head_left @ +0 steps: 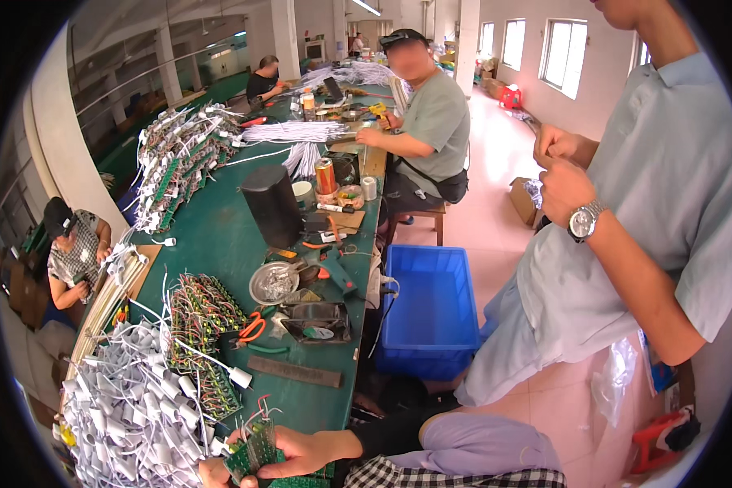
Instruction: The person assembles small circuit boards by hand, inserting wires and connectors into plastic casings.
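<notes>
At the lower edge, my right hand (305,451) grips a green circuit board (256,447), its thumb pressed on the board's face. Red and white wires stick up from the board's top. My left hand (215,472) pinches the board's left side; the picture's edge cuts off much of this hand. Beside it lies a large heap of white cylindrical plastic parts with cords (138,407). Just beyond the hands are rows of wired green circuit boards (203,325) and a flat brown strip (294,372).
Orange-handled pliers (252,328), a metal bowl of small parts (274,282), a green glue gun (337,272) and a black bin (271,206) stand on the green table. A blue crate (429,350) is on the floor at right. One person (651,203) stands close; another (427,122) sits beyond.
</notes>
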Demonstrator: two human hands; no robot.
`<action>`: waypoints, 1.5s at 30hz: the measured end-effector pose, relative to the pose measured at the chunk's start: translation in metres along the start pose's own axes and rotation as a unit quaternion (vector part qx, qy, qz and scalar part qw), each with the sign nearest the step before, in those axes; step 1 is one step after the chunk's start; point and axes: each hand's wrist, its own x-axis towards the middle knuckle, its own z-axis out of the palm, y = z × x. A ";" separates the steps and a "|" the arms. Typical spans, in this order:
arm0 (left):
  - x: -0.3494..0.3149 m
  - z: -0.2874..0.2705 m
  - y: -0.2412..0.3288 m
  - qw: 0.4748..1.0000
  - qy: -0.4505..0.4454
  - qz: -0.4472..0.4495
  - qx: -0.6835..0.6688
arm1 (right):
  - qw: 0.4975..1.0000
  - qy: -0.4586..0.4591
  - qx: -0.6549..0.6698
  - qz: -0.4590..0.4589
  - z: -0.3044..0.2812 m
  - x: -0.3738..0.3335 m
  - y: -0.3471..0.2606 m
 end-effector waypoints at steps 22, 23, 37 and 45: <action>0.011 0.006 -0.034 0.974 -0.013 -0.127 -0.185 | 0.983 0.040 0.145 0.105 -0.004 0.011 0.011; 0.014 0.009 -0.032 0.972 0.015 -0.118 -0.204 | 0.989 0.029 0.103 0.101 -0.006 0.012 0.011; 0.005 0.010 -0.020 0.963 0.065 -0.115 -0.237 | 0.982 -0.027 0.126 0.135 0.008 0.029 0.001; -0.008 0.012 -0.009 0.983 0.179 -0.003 0.048 | 0.995 0.090 -0.046 -0.005 0.034 0.021 -0.002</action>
